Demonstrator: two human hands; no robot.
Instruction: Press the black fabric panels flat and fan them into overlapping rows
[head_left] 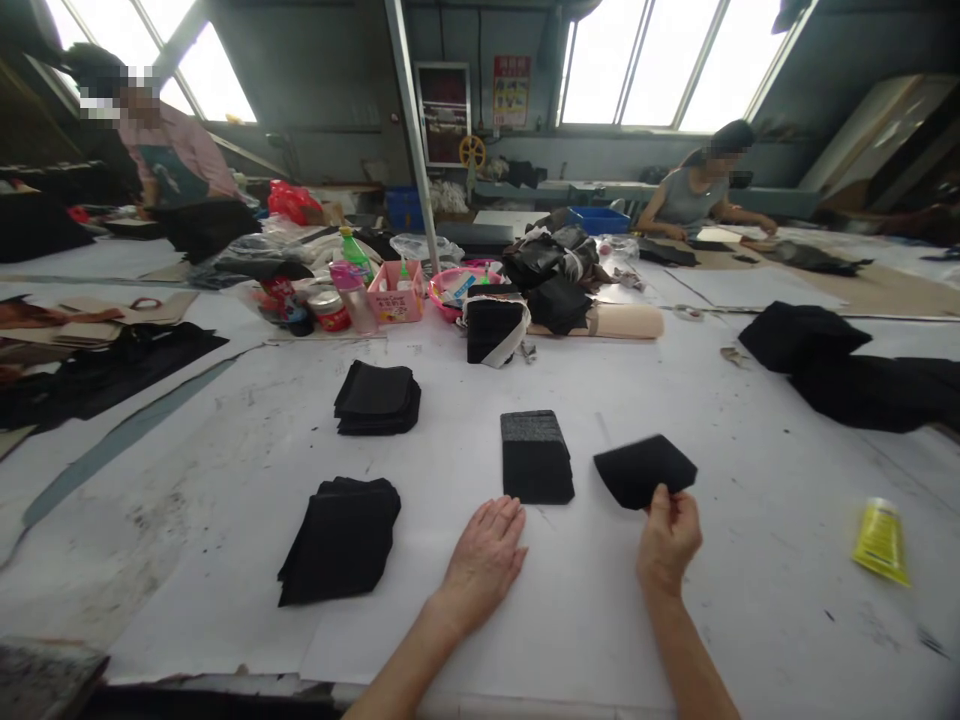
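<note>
My right hand (669, 538) pinches the near corner of a single black fabric piece (643, 468) and holds it just above the white table (750, 560). My left hand (486, 555) lies flat on the table with fingers stretched out, its fingertips close to the near edge of a neat stack of black fabric pieces (535, 457). Two more black stacks sit to the left: one near me (341, 538) and one farther back (377, 398).
A yellow tube (880, 540) lies at the right. Bottles, a pink box (396, 292), a pink basin and black bundles crowd the middle back. Dark cloth (847, 365) is piled at the right. Two other people work at far tables.
</note>
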